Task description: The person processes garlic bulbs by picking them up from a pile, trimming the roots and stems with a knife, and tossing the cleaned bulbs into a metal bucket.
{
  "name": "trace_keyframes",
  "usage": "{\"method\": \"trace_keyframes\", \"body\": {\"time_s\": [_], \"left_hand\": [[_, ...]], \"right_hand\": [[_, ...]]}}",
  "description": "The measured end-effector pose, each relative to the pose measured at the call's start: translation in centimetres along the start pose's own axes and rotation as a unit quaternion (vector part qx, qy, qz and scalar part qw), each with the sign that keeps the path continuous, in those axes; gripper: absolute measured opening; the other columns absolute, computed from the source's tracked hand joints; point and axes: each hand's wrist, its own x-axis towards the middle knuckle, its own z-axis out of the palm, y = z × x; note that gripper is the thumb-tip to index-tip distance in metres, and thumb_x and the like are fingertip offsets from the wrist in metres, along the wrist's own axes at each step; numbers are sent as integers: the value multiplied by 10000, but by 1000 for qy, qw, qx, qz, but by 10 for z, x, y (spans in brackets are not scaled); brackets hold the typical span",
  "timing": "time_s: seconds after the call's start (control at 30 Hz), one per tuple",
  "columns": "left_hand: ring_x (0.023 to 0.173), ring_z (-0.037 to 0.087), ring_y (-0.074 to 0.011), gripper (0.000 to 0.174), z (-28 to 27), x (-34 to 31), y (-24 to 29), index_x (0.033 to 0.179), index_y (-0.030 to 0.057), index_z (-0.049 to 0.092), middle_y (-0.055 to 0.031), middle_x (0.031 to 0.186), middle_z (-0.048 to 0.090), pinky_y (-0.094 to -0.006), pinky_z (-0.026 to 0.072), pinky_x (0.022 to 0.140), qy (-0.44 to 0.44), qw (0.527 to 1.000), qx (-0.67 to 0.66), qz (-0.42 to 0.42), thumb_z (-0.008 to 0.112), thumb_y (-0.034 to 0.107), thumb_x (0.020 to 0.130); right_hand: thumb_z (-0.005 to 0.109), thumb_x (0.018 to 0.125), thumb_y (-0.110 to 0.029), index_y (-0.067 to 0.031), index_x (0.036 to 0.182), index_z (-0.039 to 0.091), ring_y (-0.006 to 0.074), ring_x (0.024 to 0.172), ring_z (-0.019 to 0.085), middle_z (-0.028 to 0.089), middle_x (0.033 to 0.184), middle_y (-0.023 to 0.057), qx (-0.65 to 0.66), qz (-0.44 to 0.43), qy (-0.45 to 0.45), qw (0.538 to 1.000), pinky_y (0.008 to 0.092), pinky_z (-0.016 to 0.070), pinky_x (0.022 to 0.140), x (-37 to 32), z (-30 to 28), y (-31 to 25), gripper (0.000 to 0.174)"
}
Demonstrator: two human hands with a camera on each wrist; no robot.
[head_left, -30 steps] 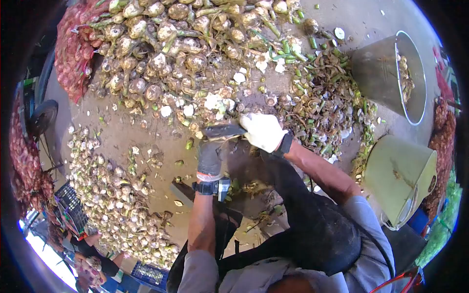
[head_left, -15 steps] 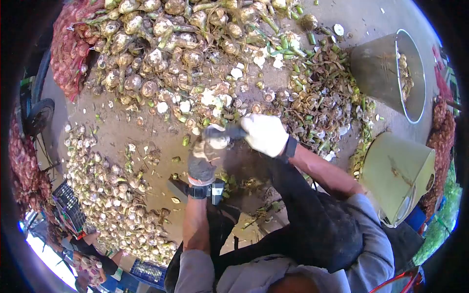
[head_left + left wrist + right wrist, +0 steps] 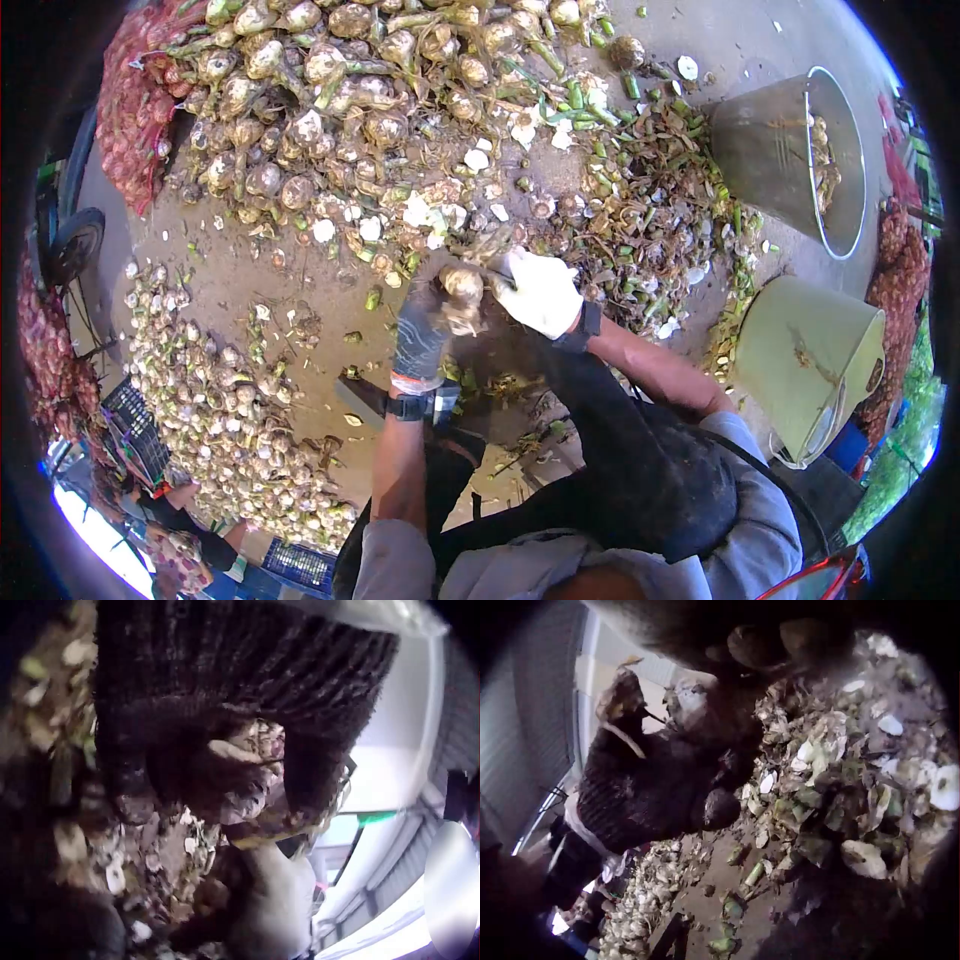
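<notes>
In the head view, the left hand (image 3: 420,330), in a dark glove, grips a garlic bulb (image 3: 462,285) with loose, papery skin. The white-gloved right hand (image 3: 542,293) is just right of the bulb, fingers curled round a dark-bladed tool that is mostly hidden now. The left wrist view shows the dark glove (image 3: 240,667) close up, and the white glove (image 3: 274,900) below it. In the right wrist view, the right hand's curled fingers (image 3: 757,646) are at the top, above the dark glove (image 3: 645,784).
Stemmed bulbs (image 3: 300,130) are heaped at the top, trimmed bulbs (image 3: 230,420) at lower left. Peelings (image 3: 650,200) cover the ground right of centre. A grey bucket (image 3: 765,145) and a greenish bucket (image 3: 810,350) lie at right; a red net sack (image 3: 135,120) is upper left.
The dark blade, visible across the left hand earlier, is now mostly hidden. The bulb shows more fully between the hands, and the left hand has turned and shifted slightly.
</notes>
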Motion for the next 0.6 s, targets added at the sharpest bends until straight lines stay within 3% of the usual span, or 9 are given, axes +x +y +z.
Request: {"method": "trace_keyframes", "body": {"time_s": [0.1,0.17,0.2,0.33,0.4,0.43,0.47,0.53,0.6], "left_hand": [[1141,579,-273,475,1,2,-44,1388,48,426,-125,1285,567,-401,536,937,20,975,-206,-79,585,168,956],[1083,622,-235,395,-2,4,-60,1356,36,453,-120,1257,595,-356,557,872,-57,896,400,183,504,66,966],[1083,622,-235,395,0,4,-57,1356,36,453,-120,1257,595,-356,557,872,-56,896,399,184,504,66,966],[973,645,-227,325,23,7,-5,1220,11,532,-108,1144,640,-342,553,781,-91,978,-188,24,556,164,934],[918,657,-223,317,23,7,18,1151,-2,572,-102,1087,662,-335,550,735,-91,881,-461,-54,582,213,918],[792,643,-202,359,-35,1,-37,1159,2,554,-75,1027,656,-301,540,650,-67,715,-662,-214,603,255,910],[792,643,-202,359,-56,-11,-13,1159,2,554,-75,1027,656,-301,540,650,-70,722,-657,-208,603,255,910],[738,547,-115,555,-71,-39,67,1356,93,465,-41,1069,624,-292,503,619,83,779,-583,216,681,209,857],[663,498,-87,714,-109,-54,107,1428,134,433,-64,1183,617,-235,422,520,75,734,-602,306,761,197,798]], "right_hand": [[618,786,-260,-73,945,633,335,783,622,622,818,140,-28,-18,-29,999,458,500,675,-2,-11,-8,247],[613,790,-258,-83,943,641,333,778,623,623,815,132,-27,-42,8,999,456,499,663,-5,-8,1,233],[613,790,-258,-83,943,641,333,778,623,623,815,132,-29,-43,8,999,456,499,663,-6,-8,3,233],[597,803,-245,-71,968,639,342,758,634,630,802,146,1,-16,17,1000,447,510,658,-5,-24,-2,243],[583,824,-242,-57,1003,634,353,727,646,636,791,157,13,9,58,998,451,518,648,-4,-15,9,263],[585,831,-233,-62,971,630,360,731,647,640,789,153,-98,38,-32,994,459,511,639,2,-5,25,226],[587,834,-235,-60,945,619,366,734,646,637,781,157,-90,39,-46,994,463,509,641,1,1,40,209],[589,838,-243,-57,906,600,376,738,643,636,774,165,-76,57,-44,994,468,505,646,-9,6,51,199],[592,834,-277,-50,896,604,386,736,642,641,769,179,-49,88,-27,995,475,504,644,-12,3,50,236]]}}
